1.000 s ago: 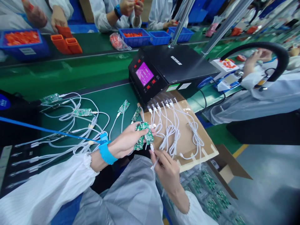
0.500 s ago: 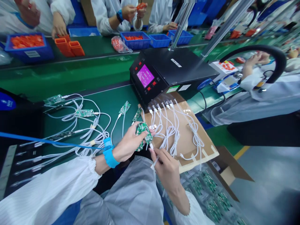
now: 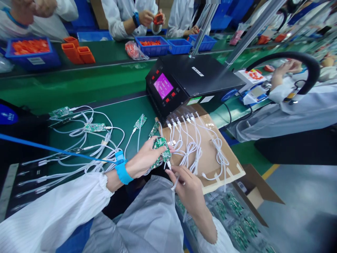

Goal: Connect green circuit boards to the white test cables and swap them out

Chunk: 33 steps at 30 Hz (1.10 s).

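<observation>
A blue bin [image 3: 19,62] of orange pieces [image 3: 31,46] stands near orange holders [image 3: 85,56], left of a plastic bag [image 3: 133,50].

The cables [image 3: 191,145] look smooth plastic, the sheet [image 3: 207,149] matt cardboard, the sleeve [image 3: 65,196] wrinkled cloth.

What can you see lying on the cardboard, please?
White cables lie on the cardboard, some looped into bundles, with a loose plug near its front edge. The black box covers the far end, so anything beneath it cannot be seen.
</observation>
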Each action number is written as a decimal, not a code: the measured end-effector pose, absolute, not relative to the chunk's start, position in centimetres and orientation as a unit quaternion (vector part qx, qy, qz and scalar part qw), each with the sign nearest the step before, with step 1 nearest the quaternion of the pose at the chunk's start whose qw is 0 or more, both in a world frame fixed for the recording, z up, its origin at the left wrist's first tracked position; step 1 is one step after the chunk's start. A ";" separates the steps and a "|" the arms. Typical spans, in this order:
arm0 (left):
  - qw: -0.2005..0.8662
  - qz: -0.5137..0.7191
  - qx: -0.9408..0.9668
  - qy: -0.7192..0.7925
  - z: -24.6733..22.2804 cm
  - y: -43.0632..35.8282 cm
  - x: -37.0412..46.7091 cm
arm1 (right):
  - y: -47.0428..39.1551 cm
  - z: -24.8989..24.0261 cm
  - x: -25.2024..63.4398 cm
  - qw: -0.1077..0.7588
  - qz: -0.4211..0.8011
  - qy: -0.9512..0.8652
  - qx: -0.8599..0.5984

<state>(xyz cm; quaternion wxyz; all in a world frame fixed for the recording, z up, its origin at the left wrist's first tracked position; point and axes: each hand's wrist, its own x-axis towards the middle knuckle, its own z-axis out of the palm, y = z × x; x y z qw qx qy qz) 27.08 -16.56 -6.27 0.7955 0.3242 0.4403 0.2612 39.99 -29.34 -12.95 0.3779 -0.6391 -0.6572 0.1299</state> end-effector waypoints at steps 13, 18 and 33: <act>0.878 0.246 0.187 0.366 -6.8 -16.8 27.6 | -30.1 -11.6 43.6 0.588 0.370 -0.470 -0.545; 0.887 0.229 0.180 0.357 -6.6 -17.2 28.0 | -28.5 -11.5 43.4 0.587 0.232 -0.473 -0.615; 0.894 0.237 0.182 0.334 -5.9 -18.1 29.0 | -25.2 -10.4 42.7 0.509 -0.013 -0.598 -0.619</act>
